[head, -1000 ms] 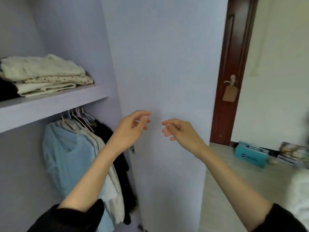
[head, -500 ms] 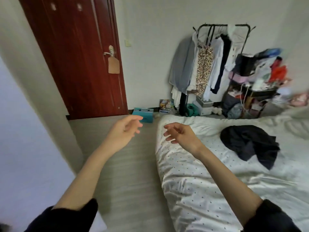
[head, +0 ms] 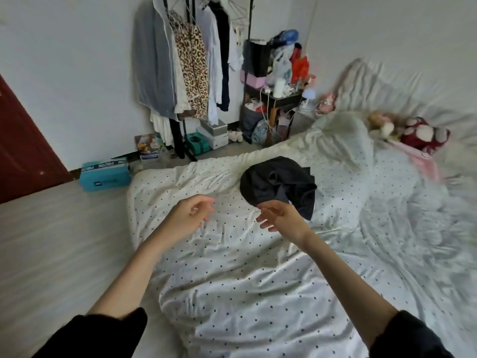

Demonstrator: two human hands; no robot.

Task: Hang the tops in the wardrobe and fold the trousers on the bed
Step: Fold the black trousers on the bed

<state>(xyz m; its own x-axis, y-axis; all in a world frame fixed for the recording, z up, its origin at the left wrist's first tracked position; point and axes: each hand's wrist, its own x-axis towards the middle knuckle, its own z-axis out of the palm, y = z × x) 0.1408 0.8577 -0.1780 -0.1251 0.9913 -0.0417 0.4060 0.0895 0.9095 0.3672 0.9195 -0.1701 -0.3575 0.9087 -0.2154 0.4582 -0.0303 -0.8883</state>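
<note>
A crumpled black garment point(head: 280, 184) lies on the bed point(head: 232, 267), which is covered with a white dotted sheet. My right hand point(head: 281, 218) hovers just in front of the garment's near edge, fingers loosely curled, holding nothing. My left hand point(head: 189, 215) hangs over the sheet to the left of it, fingers relaxed and empty. The wardrobe is out of view.
A clothes rack point(head: 188, 68) with hanging garments stands against the far wall. A cluttered shelf point(head: 276, 94) is beside it. Boxes, including a teal box point(head: 104, 174), sit on the floor. Stuffed toys point(head: 418, 133) lie at the bed's far right. A red door point(head: 20, 151) is at left.
My view has swung from the wardrobe across the door to the bed. Both empty hands now reach over the sheet, the right one close to the black garment.
</note>
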